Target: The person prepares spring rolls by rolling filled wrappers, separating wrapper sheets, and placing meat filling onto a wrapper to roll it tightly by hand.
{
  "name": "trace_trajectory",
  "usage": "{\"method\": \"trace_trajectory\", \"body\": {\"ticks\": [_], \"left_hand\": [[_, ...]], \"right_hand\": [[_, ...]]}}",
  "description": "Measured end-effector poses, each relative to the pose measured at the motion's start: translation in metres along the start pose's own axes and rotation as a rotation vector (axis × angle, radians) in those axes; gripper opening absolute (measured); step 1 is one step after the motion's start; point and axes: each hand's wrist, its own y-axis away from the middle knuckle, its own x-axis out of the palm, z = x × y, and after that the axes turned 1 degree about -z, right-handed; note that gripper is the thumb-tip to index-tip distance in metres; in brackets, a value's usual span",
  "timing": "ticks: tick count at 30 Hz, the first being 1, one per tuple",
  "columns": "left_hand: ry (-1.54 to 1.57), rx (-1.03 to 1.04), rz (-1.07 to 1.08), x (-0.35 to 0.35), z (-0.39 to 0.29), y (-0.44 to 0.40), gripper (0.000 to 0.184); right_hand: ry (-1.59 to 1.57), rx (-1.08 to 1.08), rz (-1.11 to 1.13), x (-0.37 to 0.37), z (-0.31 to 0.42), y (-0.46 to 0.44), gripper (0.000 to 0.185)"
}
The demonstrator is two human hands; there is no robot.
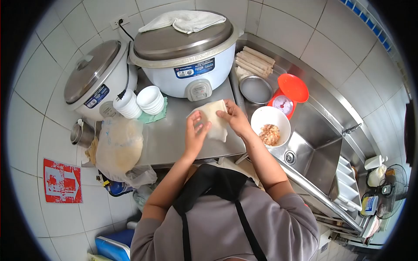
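A pale, thin spring roll wrapper (214,119), perhaps more than one layer, hangs above the steel counter in front of me. My right hand (237,118) pinches its upper right edge between thumb and fingers. At its left edge, my left hand (197,134) has curled fingers against the sheet; part of that contact is hidden. Just right of my right hand stands a white bowl (278,119) with a shredded, brownish filling (270,135) in it. Behind the bowl is a red kitchen scale (283,105) with a round dial.
Uncooked rolls (256,60) lie stacked behind a round metal pan (256,90). Two large rice cookers (176,71) stand at the back. Stacked white cups (150,100) and a plastic bag of round wrappers (119,145) sit at left. A sink (315,141) is at right.
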Motion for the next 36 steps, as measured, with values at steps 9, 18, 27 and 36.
{"method": "trace_trajectory", "body": {"ticks": [9, 18, 27, 36], "left_hand": [[0.572, -0.351, 0.009, 0.010, 0.022, -0.024, 0.049], [0.015, -0.305, -0.047, -0.052, 0.005, 0.001, 0.030], [-0.094, -0.416, -0.529, -0.139, -0.016, 0.109, 0.019], [-0.909, -0.203, -0.714, -0.213, -0.050, 0.093, 0.013]], "right_hand": [[0.355, -0.016, 0.059, -0.017, -0.006, -0.010, 0.039], [0.864, -0.233, -0.620, -0.157, 0.059, -0.129, 0.023], [1.732, 0.079, -0.180, -0.251, -0.081, -0.287, 0.019], [1.722, 0.305, -0.134, -0.302, -0.129, -0.353, 0.026]]}}
